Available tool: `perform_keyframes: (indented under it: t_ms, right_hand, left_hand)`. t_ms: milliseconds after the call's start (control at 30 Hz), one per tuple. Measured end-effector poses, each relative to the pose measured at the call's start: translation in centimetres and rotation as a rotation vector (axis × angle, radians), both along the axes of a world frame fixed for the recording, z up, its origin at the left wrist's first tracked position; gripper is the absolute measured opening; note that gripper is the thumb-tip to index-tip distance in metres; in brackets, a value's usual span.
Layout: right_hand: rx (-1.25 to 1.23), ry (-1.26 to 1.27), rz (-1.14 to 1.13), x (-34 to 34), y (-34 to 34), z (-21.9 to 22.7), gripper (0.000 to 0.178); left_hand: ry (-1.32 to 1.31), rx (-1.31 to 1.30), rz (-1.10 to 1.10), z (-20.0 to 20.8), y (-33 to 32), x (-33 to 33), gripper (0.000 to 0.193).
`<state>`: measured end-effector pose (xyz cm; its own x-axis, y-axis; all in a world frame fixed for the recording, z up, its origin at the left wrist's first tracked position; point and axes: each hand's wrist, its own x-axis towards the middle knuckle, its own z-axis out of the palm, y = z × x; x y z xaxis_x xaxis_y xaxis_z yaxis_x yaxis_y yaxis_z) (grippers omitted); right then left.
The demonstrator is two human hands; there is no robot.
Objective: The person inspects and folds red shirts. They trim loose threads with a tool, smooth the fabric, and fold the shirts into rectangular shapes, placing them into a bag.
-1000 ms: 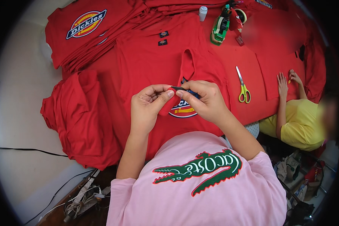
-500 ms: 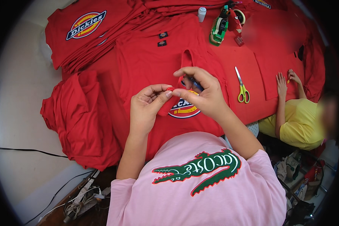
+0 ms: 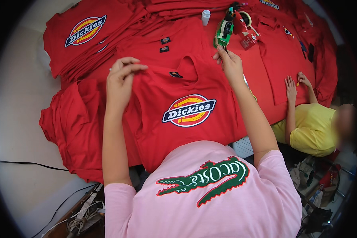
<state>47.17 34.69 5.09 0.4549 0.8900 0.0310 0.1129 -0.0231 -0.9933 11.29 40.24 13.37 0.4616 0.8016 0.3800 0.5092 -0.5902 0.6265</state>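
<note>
A red T-shirt [image 3: 152, 103] with a round yellow and dark-blue chest print lies in front of me, its neck opening at the far side. Over its left shoulder is my left hand [image 3: 121, 81], fingers stretched toward the collar and thumb apart. No cloth shows pinched in it. My right hand [image 3: 232, 67] is raised beyond the shirt's right shoulder, closed on a small dark pointed tool [image 3: 225, 49] whose kind I cannot make out. Beyond the collar lies another red shirt [image 3: 146, 49] with two small dark labels. Yellow-handled scissors are mostly hidden behind my right forearm.
Stacked red shirts [image 3: 107, 43] fill the far left, with a crumpled red heap [image 3: 77, 127] nearer. At the back are a white bottle [image 3: 206, 18], a green tape dispenser [image 3: 223, 32] and a tape roll [image 3: 245, 18]. A co-worker in yellow [image 3: 313, 129] works at the right.
My hands have parted, the left going left and the right going up and right. The red cloth between them is let go, and the shirt lies spread with its print uncovered.
</note>
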Motion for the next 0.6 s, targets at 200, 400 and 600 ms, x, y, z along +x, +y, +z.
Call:
perform_keyframes:
  t_ms: [200, 400, 600]
  right_hand:
    - [-0.294, 0.149, -0.017, 3.5, 0.3, -3.6, 0.034]
    - [-0.344, 0.181, -0.013, 0.8, 2.3, -4.5, 0.028]
    - [-0.767, 0.066, 0.321, -1.5, 5.4, -3.5, 0.034]
  left_hand:
    - [-0.027, -0.208, 0.448, -8.6, 3.3, -5.2, 0.016]
    - [-0.83, -0.89, 0.572, -14.3, 0.9, -4.3, 0.029]
    - [-0.86, -0.967, 0.673, -15.7, 2.3, -2.2, 0.041]
